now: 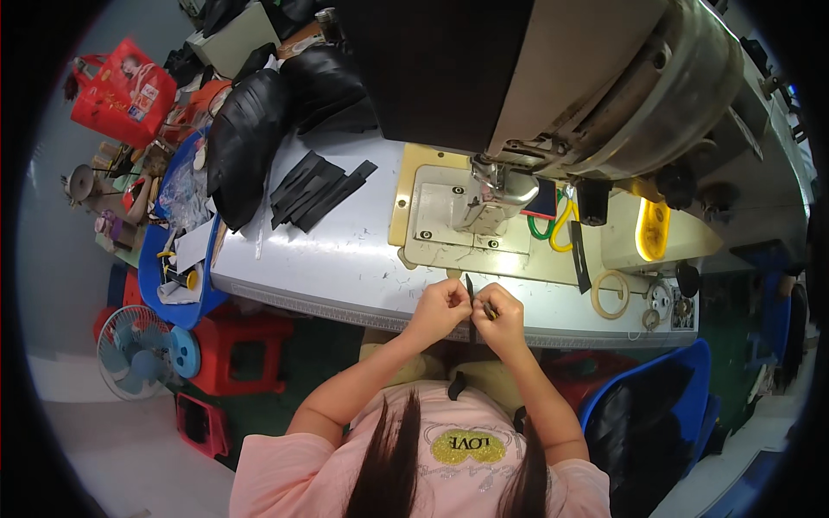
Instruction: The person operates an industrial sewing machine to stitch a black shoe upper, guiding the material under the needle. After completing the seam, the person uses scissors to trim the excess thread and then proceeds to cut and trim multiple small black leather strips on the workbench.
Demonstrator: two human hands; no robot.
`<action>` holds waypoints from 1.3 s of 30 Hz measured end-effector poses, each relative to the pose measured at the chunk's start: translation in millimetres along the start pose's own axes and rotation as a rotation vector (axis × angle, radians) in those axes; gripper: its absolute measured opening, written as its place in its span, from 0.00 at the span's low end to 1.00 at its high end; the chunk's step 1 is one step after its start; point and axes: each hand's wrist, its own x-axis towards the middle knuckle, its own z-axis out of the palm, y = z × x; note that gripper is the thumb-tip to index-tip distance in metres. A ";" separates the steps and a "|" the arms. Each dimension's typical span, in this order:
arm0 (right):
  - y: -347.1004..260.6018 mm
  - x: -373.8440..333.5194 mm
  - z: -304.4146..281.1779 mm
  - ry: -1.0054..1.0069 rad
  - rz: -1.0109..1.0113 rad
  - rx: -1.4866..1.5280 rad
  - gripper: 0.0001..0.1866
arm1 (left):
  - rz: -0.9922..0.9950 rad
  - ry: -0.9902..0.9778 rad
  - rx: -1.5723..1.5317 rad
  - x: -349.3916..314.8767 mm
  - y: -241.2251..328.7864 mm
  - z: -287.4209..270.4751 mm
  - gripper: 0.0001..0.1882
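Observation:
Close together at the table's front edge, my left hand (441, 307) and my right hand (501, 316) are both closed in a pinch. Between them is a narrow black strip (470, 285), its tip pointing away from me; my left fingers grip its side. Tucked in my right hand is a small dark and brass-coloured tool (490, 311), mostly hidden by the fingers, so its kind is unclear. Just beyond my hands stands the sewing machine's presser foot and bed (484, 203). A pile of black strips (318, 190) lies on the table to the left.
Black padded pieces (250, 138) are heaped at the back left. Yellow-handled scissors (566, 223), another black strip (579, 259) and a tape roll (610, 293) lie right of the machine bed. Blue bins (648, 380) flank the table; a fan (136, 352) and red stool (237, 354) stand left.

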 end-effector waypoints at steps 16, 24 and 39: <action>5.3 -7.0 -31.4 0.497 0.128 0.377 0.08 | 0.190 0.112 0.018 10.2 13.6 14.0 0.10; 101.9 43.7 -169.7 0.242 0.358 -0.194 0.07 | 0.080 -0.276 -0.110 69.1 40.9 48.9 0.11; 74.1 70.0 -129.6 0.294 0.425 -0.612 0.09 | 0.558 0.193 0.504 156.5 26.3 138.9 0.11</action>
